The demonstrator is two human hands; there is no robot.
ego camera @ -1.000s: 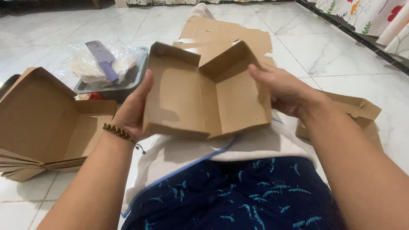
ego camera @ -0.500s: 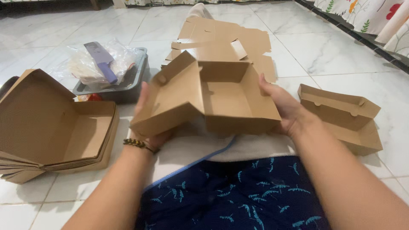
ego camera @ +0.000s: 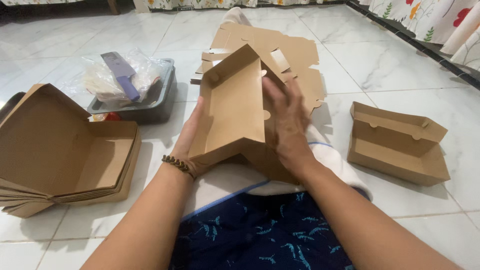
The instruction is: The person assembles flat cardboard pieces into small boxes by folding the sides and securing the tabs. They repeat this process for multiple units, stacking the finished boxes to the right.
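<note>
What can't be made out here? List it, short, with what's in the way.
- Head view: the inside of the brown box under the right hand, covered by that hand and the raised flap.
- Left hand: its fingers, behind the box.
- Contents of the grey tray: blurred by the crumpled clear bag under the purple tool.
- Stack of folded boxes: its far-left side is cut off by the frame edge.

bright, even indoor light; soft glare on the white tile floor (ego camera: 400, 70), soft shadows beside the folded boxes (ego camera: 395, 142), corners perhaps slightly stretched, focus mostly sharp.
</note>
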